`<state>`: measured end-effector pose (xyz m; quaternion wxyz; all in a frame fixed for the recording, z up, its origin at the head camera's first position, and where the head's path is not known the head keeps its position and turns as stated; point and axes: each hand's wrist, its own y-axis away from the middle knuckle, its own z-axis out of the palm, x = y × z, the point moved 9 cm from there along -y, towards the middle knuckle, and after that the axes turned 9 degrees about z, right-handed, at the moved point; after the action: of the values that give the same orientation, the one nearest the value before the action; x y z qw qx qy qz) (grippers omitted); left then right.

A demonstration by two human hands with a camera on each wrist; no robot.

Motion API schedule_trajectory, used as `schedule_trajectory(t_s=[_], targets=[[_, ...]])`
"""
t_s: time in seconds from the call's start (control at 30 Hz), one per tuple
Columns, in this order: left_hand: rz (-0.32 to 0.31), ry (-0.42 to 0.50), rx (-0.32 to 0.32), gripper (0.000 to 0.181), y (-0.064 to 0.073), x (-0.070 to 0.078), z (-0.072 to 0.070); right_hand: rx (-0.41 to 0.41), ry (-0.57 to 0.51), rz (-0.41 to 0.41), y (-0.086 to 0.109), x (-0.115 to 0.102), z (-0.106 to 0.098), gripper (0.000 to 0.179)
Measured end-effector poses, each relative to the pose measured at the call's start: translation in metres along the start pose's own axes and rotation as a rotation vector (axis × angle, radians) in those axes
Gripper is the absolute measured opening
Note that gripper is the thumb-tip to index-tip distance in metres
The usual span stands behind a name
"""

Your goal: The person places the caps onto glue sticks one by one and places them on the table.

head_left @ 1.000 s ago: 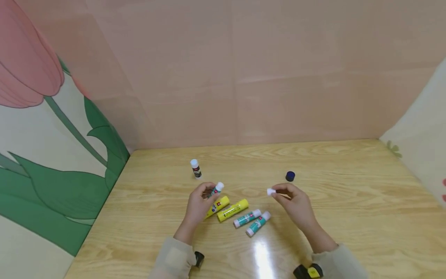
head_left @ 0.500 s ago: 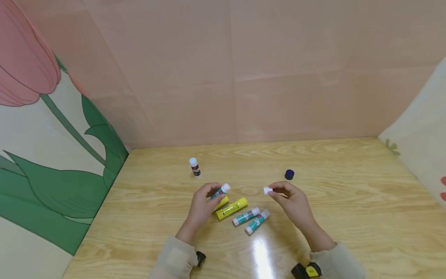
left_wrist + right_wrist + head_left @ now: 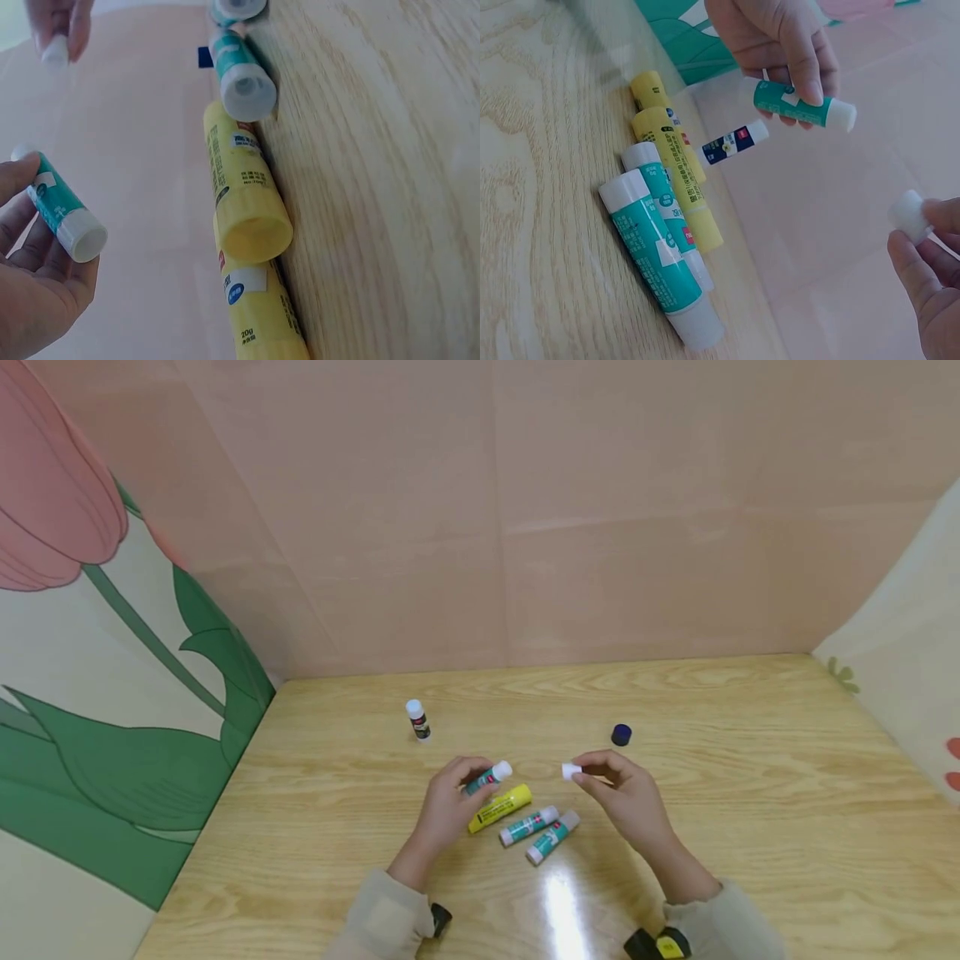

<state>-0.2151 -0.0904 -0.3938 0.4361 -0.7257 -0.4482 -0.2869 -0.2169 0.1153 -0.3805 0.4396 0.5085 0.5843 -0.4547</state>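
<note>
My left hand (image 3: 444, 806) holds a teal glue stick (image 3: 483, 779) with its white end tilted up to the right. The left wrist view shows this glue stick (image 3: 56, 199) between thumb and fingers, off the table. Across a small gap, my right hand (image 3: 632, 797) pinches a small white cap (image 3: 572, 772) between thumb and fingertips. The right wrist view has both the cap (image 3: 910, 216) and the held glue stick (image 3: 791, 103), apart from each other and facing. Below the hands lie two more teal glue sticks (image 3: 553, 837) and a yellow glue stick (image 3: 502, 807).
A second yellow glue stick (image 3: 262, 315) lies beside the first, hidden behind my left hand in the head view. Toward the back, a dark-labelled glue stick (image 3: 418, 722) stands upright at left and a dark blue cap (image 3: 621, 735) sits at right on the wooden table (image 3: 750, 760).
My left hand has moved right with the teal glue stick, and my right hand slightly left with the cap. The gap between them has narrowed. The things on the table stay put.
</note>
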Motion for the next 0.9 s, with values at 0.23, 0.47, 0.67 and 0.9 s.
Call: schedule_trajectory(t_s=[0.23,0.47,0.67,0.9], targets=[[-0.055,0.000,-0.034,0.025,0.002,-0.001,0.007,-0.007,0.007,-0.001,0.002,-0.002,0.002,0.018],[-0.005,-0.033,-0.032,0.025,0.002,0.006,0.008,-0.013,-0.009,0.006,0.003,-0.003,0.006,0.016],[0.005,-0.016,-0.035,0.024,0.002,0.007,0.011,-0.010,-0.024,0.008,0.005,-0.004,0.008,0.016],[0.003,-0.006,-0.063,0.024,0.002,0.008,0.015,-0.016,-0.013,0.004,0.005,-0.005,0.010,0.016]])
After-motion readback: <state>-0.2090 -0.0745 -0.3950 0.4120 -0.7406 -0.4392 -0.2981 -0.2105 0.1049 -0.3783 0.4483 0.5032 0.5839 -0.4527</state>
